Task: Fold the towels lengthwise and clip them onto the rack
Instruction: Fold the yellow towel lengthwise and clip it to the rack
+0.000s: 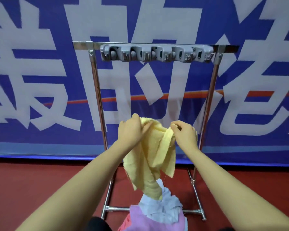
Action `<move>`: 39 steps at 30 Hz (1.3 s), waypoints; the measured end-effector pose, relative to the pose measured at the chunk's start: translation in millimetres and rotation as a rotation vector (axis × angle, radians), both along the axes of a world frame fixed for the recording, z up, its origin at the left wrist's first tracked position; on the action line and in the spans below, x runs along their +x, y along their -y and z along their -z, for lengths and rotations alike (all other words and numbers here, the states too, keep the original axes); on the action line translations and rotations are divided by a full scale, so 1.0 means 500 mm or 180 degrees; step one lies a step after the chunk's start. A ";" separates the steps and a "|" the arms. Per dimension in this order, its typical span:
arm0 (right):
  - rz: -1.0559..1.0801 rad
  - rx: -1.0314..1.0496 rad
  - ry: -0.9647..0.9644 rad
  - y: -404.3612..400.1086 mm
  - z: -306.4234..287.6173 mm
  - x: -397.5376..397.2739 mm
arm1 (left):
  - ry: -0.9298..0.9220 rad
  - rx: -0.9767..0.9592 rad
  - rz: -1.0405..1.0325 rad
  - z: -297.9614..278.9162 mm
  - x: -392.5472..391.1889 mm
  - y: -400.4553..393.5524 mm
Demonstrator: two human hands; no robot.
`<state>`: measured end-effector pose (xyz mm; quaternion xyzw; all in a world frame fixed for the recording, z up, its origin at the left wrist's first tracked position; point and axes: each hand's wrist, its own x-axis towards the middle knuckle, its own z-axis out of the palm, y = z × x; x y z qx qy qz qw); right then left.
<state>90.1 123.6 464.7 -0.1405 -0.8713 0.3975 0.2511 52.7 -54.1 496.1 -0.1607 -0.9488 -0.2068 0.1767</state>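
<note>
So I've got the crumpled pale yellow terry towel [150,152] pinched along its top edge in both my left hand [132,129] and right hand [184,135], its length hanging straight down, with the grey plastic clip strip [156,54] on the chrome rack [95,80] well above my fingers.

the yellow towel [154,152] is soft, fuzzy cloth with loose threads at its edges. the blue-grey towel [167,205] and the pink towel [140,219] are soft matt cloth too. the rack [97,90] is shiny smooth metal tube. the clip bar [155,54] is grey matt plastic. the banner [40,80] looks smooth and a bit glossy. the floor [40,185] is dull red.
</note>
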 end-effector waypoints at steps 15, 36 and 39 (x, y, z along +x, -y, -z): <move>-0.0220 -0.0658 -0.0534 0.010 -0.070 0.000 | 0.0003 0.0343 0.0694 -0.019 0.001 0.001; -0.1569 -0.0944 -0.0087 0.030 -0.095 0.006 | -0.0334 0.1056 0.0821 -0.093 -0.016 -0.030; -0.1301 -0.0983 -0.0351 0.035 -0.098 0.002 | -0.0557 0.0899 0.0667 -0.102 -0.017 -0.026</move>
